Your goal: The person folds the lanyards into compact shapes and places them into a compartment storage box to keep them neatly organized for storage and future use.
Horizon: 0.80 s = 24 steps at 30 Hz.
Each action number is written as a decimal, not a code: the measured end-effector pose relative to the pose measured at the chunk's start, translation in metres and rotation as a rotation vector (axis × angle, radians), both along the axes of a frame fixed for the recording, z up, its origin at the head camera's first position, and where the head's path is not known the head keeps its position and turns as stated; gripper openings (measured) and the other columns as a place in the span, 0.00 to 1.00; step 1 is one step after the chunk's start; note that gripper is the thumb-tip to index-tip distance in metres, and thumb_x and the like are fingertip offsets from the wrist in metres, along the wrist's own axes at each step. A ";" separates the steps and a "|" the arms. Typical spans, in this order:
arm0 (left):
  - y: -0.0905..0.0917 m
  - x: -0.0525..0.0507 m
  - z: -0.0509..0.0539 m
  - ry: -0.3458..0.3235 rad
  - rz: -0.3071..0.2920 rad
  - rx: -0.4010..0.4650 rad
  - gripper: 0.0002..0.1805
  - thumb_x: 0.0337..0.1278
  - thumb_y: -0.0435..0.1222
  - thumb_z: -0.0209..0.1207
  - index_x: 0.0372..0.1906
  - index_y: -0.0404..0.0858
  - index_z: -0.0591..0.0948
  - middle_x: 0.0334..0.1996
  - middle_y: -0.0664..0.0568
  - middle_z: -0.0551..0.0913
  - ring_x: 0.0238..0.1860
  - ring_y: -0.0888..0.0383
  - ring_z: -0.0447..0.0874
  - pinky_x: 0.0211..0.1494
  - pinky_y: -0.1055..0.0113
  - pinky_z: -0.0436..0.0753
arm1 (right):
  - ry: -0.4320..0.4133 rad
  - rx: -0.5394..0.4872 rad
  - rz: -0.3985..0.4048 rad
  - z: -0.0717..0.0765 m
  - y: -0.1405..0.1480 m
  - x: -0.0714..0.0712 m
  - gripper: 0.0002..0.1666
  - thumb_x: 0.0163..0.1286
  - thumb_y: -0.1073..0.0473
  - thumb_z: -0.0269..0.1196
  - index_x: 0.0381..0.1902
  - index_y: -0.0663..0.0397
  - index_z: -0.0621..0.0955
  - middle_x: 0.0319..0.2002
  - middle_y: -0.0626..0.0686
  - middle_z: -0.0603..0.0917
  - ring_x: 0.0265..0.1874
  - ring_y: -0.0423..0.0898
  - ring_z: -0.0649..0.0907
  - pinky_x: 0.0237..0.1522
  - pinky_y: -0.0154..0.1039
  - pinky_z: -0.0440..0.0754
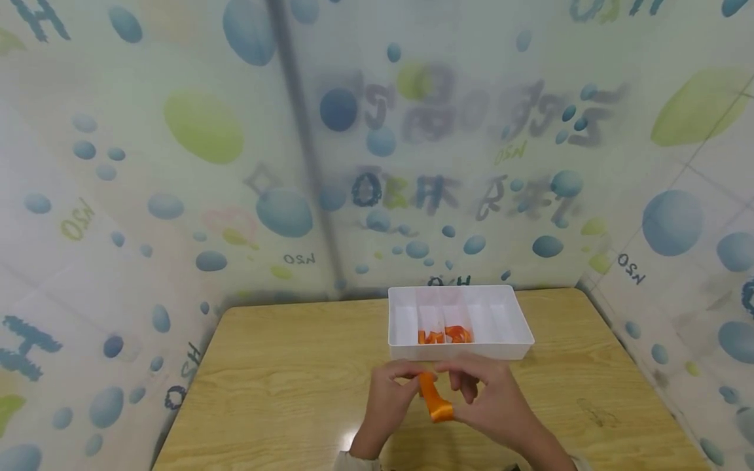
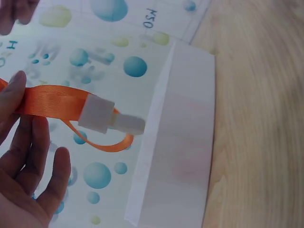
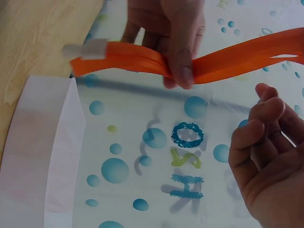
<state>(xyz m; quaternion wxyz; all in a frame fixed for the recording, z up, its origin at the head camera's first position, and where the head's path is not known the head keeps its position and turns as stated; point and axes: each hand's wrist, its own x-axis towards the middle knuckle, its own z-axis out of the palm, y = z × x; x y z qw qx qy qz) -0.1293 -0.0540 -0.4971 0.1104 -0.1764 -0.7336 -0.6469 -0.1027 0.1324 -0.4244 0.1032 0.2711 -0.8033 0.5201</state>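
Observation:
An orange ribbon lanyard (image 1: 432,396) is stretched between both hands above the table. My left hand (image 1: 391,392) pinches its doubled band between thumb and fingers. Past that pinch, a white plastic clip (image 2: 97,114) with a narrow rounded tip and a thin orange loop hangs free. My right hand (image 1: 491,399) is at the other end, where the ribbon folds against the thumb side in the head view. Several right fingers (image 3: 270,111) curl below the band in the right wrist view; the right thumb is out of that frame.
A white divided box (image 1: 459,352) stands just beyond the hands. Orange ribbon pieces (image 1: 458,334) lie in two of its compartments. The wooden table (image 1: 294,366) meets patterned walls (image 1: 377,248) at its back and sides.

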 end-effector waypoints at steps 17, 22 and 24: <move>-0.009 0.000 0.034 -0.143 0.018 0.026 0.03 0.55 0.30 0.69 0.32 0.32 0.90 0.26 0.47 0.88 0.25 0.63 0.81 0.34 0.70 0.82 | -0.242 0.138 0.126 -0.030 0.008 0.007 0.18 0.52 0.44 0.78 0.37 0.39 0.83 0.26 0.38 0.78 0.21 0.34 0.74 0.21 0.33 0.76; -0.008 0.003 0.040 -0.177 0.027 0.020 0.06 0.54 0.31 0.70 0.31 0.30 0.89 0.26 0.46 0.88 0.26 0.64 0.81 0.33 0.70 0.81 | -0.248 0.139 0.073 -0.038 0.006 0.007 0.21 0.52 0.44 0.78 0.42 0.39 0.83 0.31 0.40 0.79 0.27 0.39 0.77 0.26 0.34 0.78; -0.007 0.005 0.042 -0.180 0.030 0.022 0.06 0.53 0.32 0.71 0.30 0.31 0.89 0.26 0.47 0.88 0.26 0.64 0.81 0.34 0.70 0.81 | -0.270 0.146 0.042 -0.041 0.005 0.006 0.26 0.51 0.43 0.78 0.48 0.37 0.82 0.35 0.40 0.80 0.32 0.40 0.78 0.30 0.35 0.79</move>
